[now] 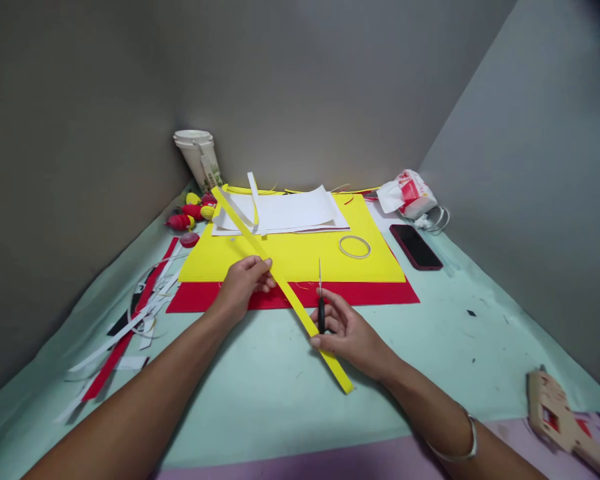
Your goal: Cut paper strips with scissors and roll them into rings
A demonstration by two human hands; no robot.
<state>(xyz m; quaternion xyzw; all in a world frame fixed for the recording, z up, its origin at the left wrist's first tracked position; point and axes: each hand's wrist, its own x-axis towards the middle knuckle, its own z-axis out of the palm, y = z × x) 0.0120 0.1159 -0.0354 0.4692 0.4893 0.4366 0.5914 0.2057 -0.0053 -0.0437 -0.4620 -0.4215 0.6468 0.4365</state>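
A long yellow strip [296, 303] runs diagonally between my hands, its upper part marked with fine ridges or cuts. My left hand [247, 283] pinches it near the middle. Lower down, my right hand [347, 330] has thumb and fingers closed around black-handled scissors [321, 313] and also touches the strip. The scissors' thin blades point away from me, over a yellow sheet [290, 257]. Beneath that sheet lies a red sheet [380, 293]. White paper [290, 212] and a silvery ring [355, 247] rest on the yellow sheet.
Red, white and black strips [125, 333] lie at the left, near red and yellow rolled pieces [181, 222]. A white cup [196, 157] stands behind. To the right are a phone [416, 247], a tissue pack [414, 193] and a glue gun [555, 410].
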